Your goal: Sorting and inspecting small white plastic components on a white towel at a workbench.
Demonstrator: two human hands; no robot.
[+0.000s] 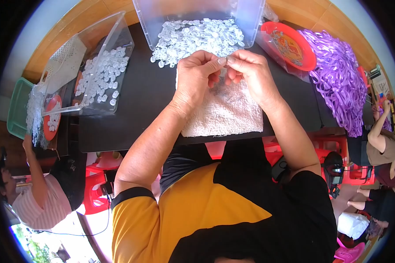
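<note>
Dark desk (127, 125), pale towel (224, 114) at near edge; left hand (196, 72), right hand (253, 73) fingertips pinching tiny piece (226, 60), identity unclear; probably light, slippery, hold by edges.

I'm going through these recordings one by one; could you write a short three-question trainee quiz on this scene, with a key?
1. Open question: what lies on the dark, flat tabletop beneath the left hand and right hand?
2. True or false: the heap of shiny purple ribbons lies on the person's right.
3. Multiple choice: how are the two hands placed? A) spread wide apart; B) fingertips brought together; C) palms flat on the tabletop.

Key:
1. A pale, textured fabric cloth.
2. True.
3. B; anything pinched there is too small to identify.
</note>
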